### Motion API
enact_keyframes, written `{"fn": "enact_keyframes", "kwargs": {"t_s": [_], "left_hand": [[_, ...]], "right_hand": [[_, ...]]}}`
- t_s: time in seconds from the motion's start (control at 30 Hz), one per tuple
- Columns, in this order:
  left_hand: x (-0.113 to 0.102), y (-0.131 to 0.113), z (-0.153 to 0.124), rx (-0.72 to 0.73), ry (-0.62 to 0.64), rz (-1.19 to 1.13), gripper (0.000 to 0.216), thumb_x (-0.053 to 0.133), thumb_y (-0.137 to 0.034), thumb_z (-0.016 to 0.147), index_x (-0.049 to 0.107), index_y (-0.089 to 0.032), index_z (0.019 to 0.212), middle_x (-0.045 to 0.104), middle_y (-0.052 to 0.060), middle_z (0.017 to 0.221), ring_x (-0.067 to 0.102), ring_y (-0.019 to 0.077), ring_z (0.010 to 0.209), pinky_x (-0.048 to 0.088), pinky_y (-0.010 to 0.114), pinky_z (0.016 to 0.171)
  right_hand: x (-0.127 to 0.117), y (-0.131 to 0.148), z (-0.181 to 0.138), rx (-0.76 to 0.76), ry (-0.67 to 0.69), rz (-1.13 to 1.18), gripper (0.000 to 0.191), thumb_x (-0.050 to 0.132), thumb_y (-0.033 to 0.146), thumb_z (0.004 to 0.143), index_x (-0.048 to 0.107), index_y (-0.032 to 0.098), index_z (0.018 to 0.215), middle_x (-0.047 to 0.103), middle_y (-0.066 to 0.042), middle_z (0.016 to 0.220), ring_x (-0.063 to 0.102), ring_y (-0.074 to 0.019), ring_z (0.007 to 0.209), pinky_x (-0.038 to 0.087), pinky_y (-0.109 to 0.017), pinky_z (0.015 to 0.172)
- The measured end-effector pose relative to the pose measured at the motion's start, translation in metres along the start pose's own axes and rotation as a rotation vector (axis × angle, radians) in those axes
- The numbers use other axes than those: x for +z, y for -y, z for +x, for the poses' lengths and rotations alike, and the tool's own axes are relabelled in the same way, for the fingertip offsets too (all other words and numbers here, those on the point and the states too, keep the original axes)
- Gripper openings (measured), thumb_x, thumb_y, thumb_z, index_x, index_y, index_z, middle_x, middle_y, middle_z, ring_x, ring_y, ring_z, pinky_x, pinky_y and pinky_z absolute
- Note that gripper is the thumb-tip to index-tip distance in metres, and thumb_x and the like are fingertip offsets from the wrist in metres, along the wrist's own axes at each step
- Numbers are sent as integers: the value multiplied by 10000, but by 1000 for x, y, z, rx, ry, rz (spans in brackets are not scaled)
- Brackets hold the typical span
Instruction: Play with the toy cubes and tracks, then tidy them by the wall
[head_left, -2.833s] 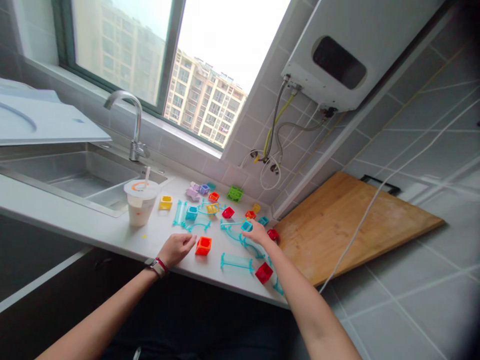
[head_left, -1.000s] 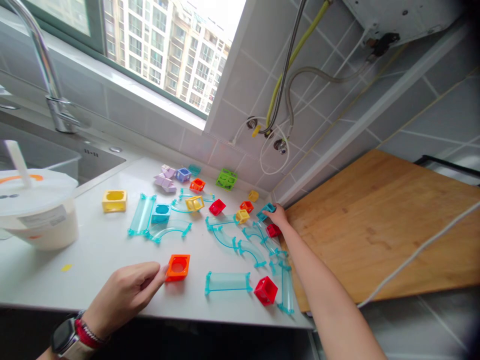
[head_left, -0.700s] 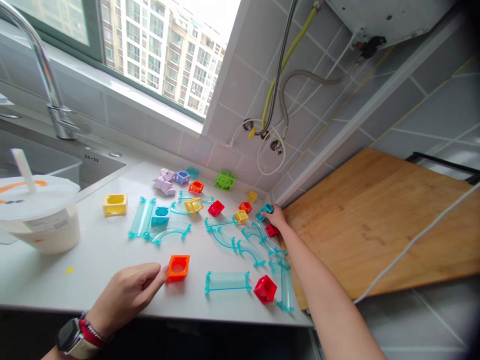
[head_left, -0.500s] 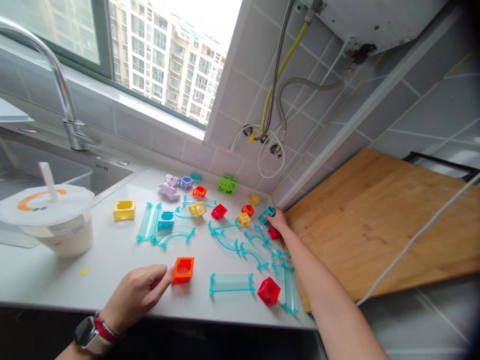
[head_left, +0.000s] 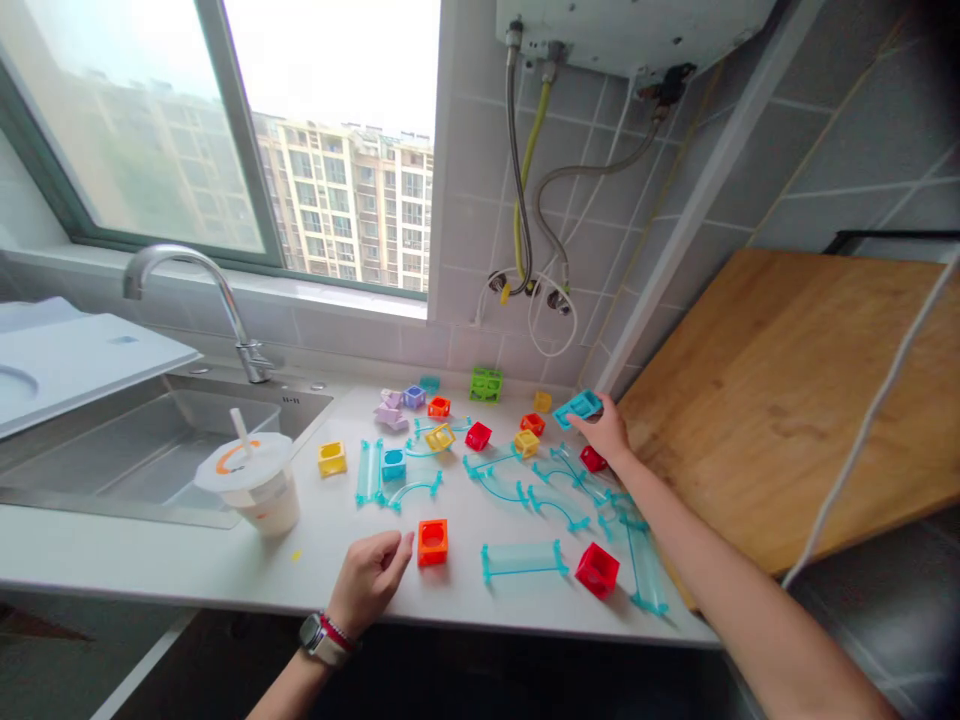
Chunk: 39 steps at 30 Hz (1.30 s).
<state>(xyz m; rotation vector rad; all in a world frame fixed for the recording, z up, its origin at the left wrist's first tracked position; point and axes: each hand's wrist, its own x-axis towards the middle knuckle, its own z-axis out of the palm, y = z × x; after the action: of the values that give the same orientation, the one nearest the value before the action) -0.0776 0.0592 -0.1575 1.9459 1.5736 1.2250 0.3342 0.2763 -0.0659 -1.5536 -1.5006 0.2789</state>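
My right hand (head_left: 606, 432) pinches a blue two-hole block (head_left: 577, 407) at the back right of the counter, above the loose pieces. My left hand (head_left: 369, 578) rests near the front edge with its fingers curled and nothing visible in them. Just right of its thumb stands an orange cube block (head_left: 433, 543), with a slight gap between. Farther right lie a clear teal straight track (head_left: 523, 562) and a red cube block (head_left: 598, 571). Behind them are several curved teal tracks (head_left: 559, 507), a yellow cube block (head_left: 527, 443) and another red cube block (head_left: 478, 436).
A lidded drink cup (head_left: 259, 495) with a straw stands at the left, before the sink (head_left: 150, 450) and faucet (head_left: 240, 320). A wooden board (head_left: 787, 400) leans at the right. Against the back wall sits a green block (head_left: 486, 385). Hoses (head_left: 525, 180) hang above.
The view has swung left. My right hand has raised the blue block, showing more of it. My left thumb has come slightly away from the orange cube block.
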Motion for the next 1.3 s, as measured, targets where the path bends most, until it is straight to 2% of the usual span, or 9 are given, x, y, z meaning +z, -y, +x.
{"fn": "enact_keyframes", "kwargs": {"t_s": [0.13, 0.27, 0.4, 0.47, 0.53, 0.73, 0.93, 1.13, 1.3], "left_hand": [[-14, -4, 11, -8, -31, 36, 447, 469, -386, 992, 326, -226, 600, 266, -71, 562, 314, 104, 503, 301, 227, 503], [-35, -8, 39, -20, -3, 157, 280, 498, -440, 971, 585, -214, 830, 566, -20, 697, 537, 140, 579, 446, 229, 541], [-44, -2, 80, 1, 48, 285, 366, 554, -446, 915, 599, -196, 1179, 681, 106, 1146, 683, 256, 998, 562, 372, 842], [-43, 5, 100, 5, 92, 354, 490, 615, -406, 852, 573, -158, 1272, 639, 167, 1292, 617, 326, 1209, 481, 475, 1039], [-40, 13, 118, -12, 142, 416, 539, 639, -359, 807, 573, -111, 1281, 613, 222, 1348, 560, 373, 1302, 407, 516, 1115], [-41, 26, 145, -93, 252, 525, 558, 642, -268, 789, 544, -133, 1321, 702, 179, 1231, 649, 338, 1191, 455, 455, 1045], [-52, 12, 141, -58, 230, 493, 541, 675, -242, 762, 570, -151, 1285, 723, 129, 1086, 677, 319, 1078, 488, 447, 997], [-64, -36, 135, 47, 81, 329, 487, 634, -345, 811, 597, -158, 1259, 612, 151, 1251, 606, 331, 1175, 453, 518, 1081], [-75, -100, 80, 96, 193, 56, 499, 635, -516, 883, 618, -204, 1272, 625, 102, 1295, 674, 255, 1107, 571, 401, 967]], "right_hand": [[-27, 44, -69, 20, -21, 443, 791, 869, 455, 695, 518, 210, 1360, 733, -87, 1110, 719, -247, 937, 595, -397, 879], [-55, 65, -198, 164, 81, 759, 721, 882, 407, 728, 543, 295, 1354, 728, -52, 1154, 725, -232, 951, 617, -380, 868], [-54, 56, -326, 377, 12, 864, 690, 904, 374, 705, 592, 303, 1317, 756, -65, 1148, 755, -255, 947, 626, -358, 852], [-48, 53, -369, 469, 14, 940, 665, 904, 422, 693, 611, 301, 1278, 782, -56, 1041, 768, -260, 883, 632, -355, 803], [-48, 58, -396, 524, 4, 998, 681, 894, 484, 683, 618, 304, 1278, 782, -51, 1001, 766, -257, 845, 626, -356, 781], [-87, 81, -414, 522, -19, 1010, 719, 915, 511, 606, 659, 362, 1261, 769, -56, 1022, 754, -307, 855, 623, -447, 794], [-115, 82, -420, 512, -83, 1008, 721, 903, 494, 646, 631, 332, 1294, 765, -53, 1039, 752, -289, 891, 617, -422, 838], [-118, 86, -428, 513, -107, 1047, 724, 896, 491, 673, 612, 336, 1320, 770, -53, 1064, 753, -287, 926, 612, -415, 859], [-123, 93, -417, 469, 0, 1040, 722, 882, 421, 729, 563, 318, 1369, 760, -67, 1097, 748, -280, 948, 607, -432, 894]]}}
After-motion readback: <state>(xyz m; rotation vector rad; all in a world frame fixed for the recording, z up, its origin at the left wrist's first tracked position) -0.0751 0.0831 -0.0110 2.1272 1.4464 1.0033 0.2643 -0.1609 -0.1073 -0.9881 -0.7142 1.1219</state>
